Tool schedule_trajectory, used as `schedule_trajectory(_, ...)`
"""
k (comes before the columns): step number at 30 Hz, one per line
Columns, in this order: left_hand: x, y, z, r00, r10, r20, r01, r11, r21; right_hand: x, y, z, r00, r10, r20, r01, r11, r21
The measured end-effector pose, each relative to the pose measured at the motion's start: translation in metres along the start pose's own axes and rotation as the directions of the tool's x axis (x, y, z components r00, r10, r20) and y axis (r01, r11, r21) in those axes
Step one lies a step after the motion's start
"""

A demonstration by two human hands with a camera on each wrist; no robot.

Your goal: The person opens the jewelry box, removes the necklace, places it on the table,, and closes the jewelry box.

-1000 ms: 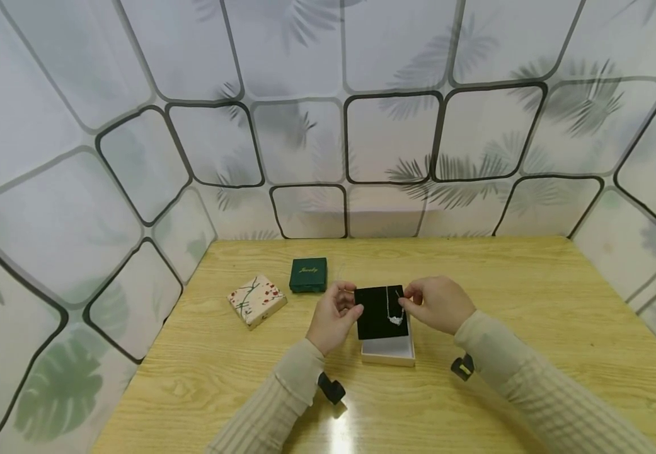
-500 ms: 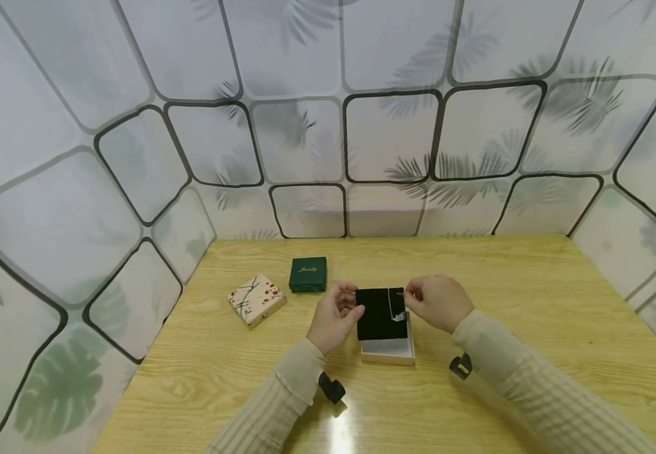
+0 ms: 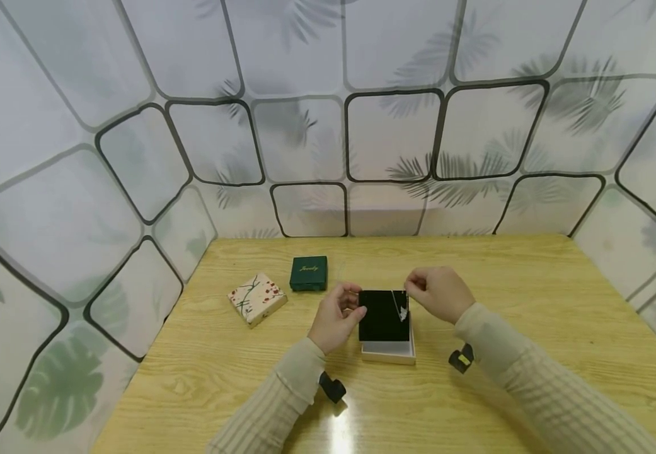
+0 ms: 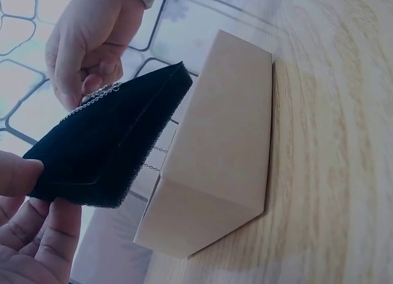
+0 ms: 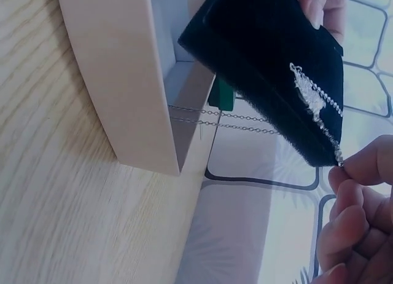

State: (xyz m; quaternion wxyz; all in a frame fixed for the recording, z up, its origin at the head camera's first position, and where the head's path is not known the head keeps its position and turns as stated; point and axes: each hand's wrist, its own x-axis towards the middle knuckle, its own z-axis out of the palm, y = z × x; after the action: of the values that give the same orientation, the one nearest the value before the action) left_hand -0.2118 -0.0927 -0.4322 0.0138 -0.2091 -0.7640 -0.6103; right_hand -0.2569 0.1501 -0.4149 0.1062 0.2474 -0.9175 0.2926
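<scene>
My left hand [image 3: 336, 318] pinches the left edge of a black foam jewelry pad [image 3: 381, 318], thumb on top. Tilted, the pad sits above an open cream box base [image 3: 387, 359]. Along the pad's right side lies a silver necklace [image 3: 403, 313] with a sparkling pendant [image 5: 309, 93]. At the pad's far right corner, my right hand [image 3: 441, 293] pinches the necklace between thumb and forefinger, as the right wrist view shows. Two strands of the thin chain [image 5: 233, 121] run from beneath the pad down to the box; their far ends are hidden.
A floral-printed box lid [image 3: 256, 300] lies on the wooden table [image 3: 532, 353] to the left. Beside it, farther back, stands a small dark green jewelry box [image 3: 308, 273]. A patterned curtain [image 3: 390, 139] borders the table's back and sides.
My right hand has drawn slightly up and away, pulling the necklace with it. The pendant has shifted right toward the pad's edge. My left hand keeps its hold on the pad.
</scene>
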Motion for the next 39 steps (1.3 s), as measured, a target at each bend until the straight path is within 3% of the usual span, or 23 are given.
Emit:
schedule_trajectory(18, -0.001, 0.001, -0.001, 0.999, 0.0, 0.046, 0.0, 1.0, 0.006, 0.004, 0.002, -0.007, 0.998, 0.064, 0.01, -0.064, 0.997, 0.047)
schedule_trajectory(29, -0.001, 0.001, -0.001, 0.994, -0.023, 0.107, 0.023, 1.0, 0.008, 0.005, 0.005, -0.014, 0.994, 0.107, -0.02, -0.105, 0.992, 0.072)
schedule_trajectory(39, -0.002, 0.002, -0.002, 0.993, -0.011, 0.118, 0.009, 1.0, 0.012, 0.008, 0.01, -0.02, 0.989, 0.128, -0.072, -0.123, 0.989, 0.081)
